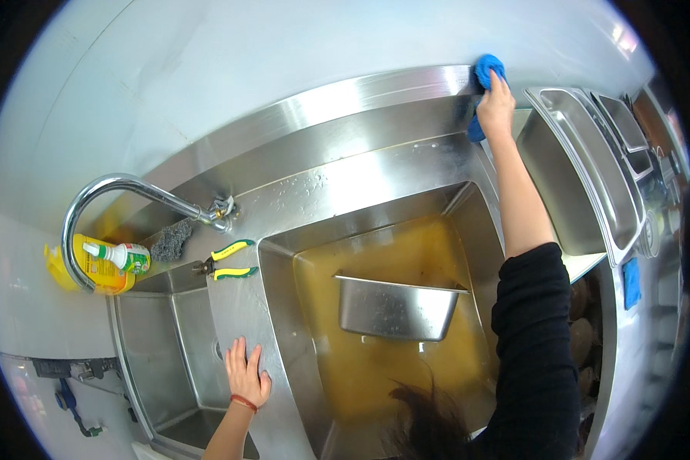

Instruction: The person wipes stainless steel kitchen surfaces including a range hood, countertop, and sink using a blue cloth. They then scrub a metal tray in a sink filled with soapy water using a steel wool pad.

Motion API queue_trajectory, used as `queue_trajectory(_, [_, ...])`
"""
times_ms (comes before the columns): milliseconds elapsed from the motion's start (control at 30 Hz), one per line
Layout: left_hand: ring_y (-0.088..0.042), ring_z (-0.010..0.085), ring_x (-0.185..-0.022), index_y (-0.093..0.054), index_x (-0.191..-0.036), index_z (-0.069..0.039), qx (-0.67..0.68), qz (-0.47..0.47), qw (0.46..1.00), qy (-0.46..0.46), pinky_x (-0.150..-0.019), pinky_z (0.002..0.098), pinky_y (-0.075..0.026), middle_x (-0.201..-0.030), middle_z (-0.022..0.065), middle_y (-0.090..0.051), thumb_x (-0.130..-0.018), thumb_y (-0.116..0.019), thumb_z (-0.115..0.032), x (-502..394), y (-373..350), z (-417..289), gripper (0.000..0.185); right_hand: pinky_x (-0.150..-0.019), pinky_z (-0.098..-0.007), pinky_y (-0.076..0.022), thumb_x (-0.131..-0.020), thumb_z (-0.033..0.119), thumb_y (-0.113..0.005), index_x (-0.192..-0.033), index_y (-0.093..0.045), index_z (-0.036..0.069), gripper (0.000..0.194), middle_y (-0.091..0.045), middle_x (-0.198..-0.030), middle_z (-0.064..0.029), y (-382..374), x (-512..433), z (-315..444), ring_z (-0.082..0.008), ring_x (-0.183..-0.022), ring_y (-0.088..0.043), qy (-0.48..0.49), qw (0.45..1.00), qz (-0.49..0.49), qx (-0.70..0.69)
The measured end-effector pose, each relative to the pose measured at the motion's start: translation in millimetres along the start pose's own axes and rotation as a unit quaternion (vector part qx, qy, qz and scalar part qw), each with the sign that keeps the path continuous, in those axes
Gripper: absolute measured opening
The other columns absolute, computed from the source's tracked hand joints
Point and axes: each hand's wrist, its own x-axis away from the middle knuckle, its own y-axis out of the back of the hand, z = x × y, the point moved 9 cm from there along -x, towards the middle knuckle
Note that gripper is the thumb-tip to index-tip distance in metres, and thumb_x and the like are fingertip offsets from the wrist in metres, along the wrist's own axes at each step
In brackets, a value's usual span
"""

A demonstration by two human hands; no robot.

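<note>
My right hand reaches to the far right corner of the steel sink unit and presses a blue cloth on the top of the steel backsplash, against the wall. Part of the cloth hangs below the hand. On the steel divider between the two basins rests my left hand, palm down, fingers apart, holding nothing. In the large basin, a steel food pan lies tilted in murky yellow-brown water. Pliers with yellow-green handles lie on the divider, near the base of the faucet.
Left of the pliers are a steel wool scourer, a yellow jug and a white-green bottle. The small basin is at left. Steel pans stand right of my right arm; another blue cloth lies beyond.
</note>
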Motion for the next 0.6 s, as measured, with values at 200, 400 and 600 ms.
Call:
queue_trajectory(200, [-0.026, 0.0413, -0.122, -0.042, -0.121, -0.007, 0.007, -0.013, 1.000, -0.005, -0.100, 0.0552, -0.016, -0.133, 0.0227, -0.027, -0.066, -0.049, -0.017, -1.4, 2.4, -1.4, 0.056, -0.079, -0.0347, -0.0444, -0.079, 0.020, -0.050, -0.118, -0.045, 0.001, 0.043, -0.056, -0.103, -0.0217, -19.2, 55.5, -63.8, -0.0300, -0.090, -0.057, -0.307, 0.821, 0.116, -0.466])
queue_trajectory(400, [-0.026, 0.0399, -0.122, -0.044, -0.120, -0.007, 0.006, 0.003, 1.000, 0.015, -0.101, 0.0537, -0.017, -0.132, 0.0225, -0.028, -0.067, -0.050, -0.017, -1.4, 3.4, 1.8, 0.054, -0.098, -0.0424, -0.0290, -0.074, 0.030, -0.061, -0.112, -0.043, -0.003, 0.054, -0.037, -0.122, -0.0260, -7.3, 110.1, -19.5, -0.0378, -0.117, -0.034, 0.041, 0.995, 0.077, 0.041])
queue_trajectory(600, [-0.026, 0.0394, -0.123, -0.045, -0.121, -0.008, 0.004, -0.002, 1.000, 0.005, -0.101, 0.0530, -0.018, -0.132, 0.0224, -0.029, -0.067, -0.052, -0.016, -1.8, 4.8, 1.4, 0.055, -0.098, -0.0446, -0.0282, -0.073, 0.018, -0.058, -0.114, -0.042, -0.003, 0.048, -0.032, -0.127, -0.0294, -54.9, 134.7, 17.6, -0.0420, -0.116, -0.033, 0.070, 0.985, 0.125, 0.096])
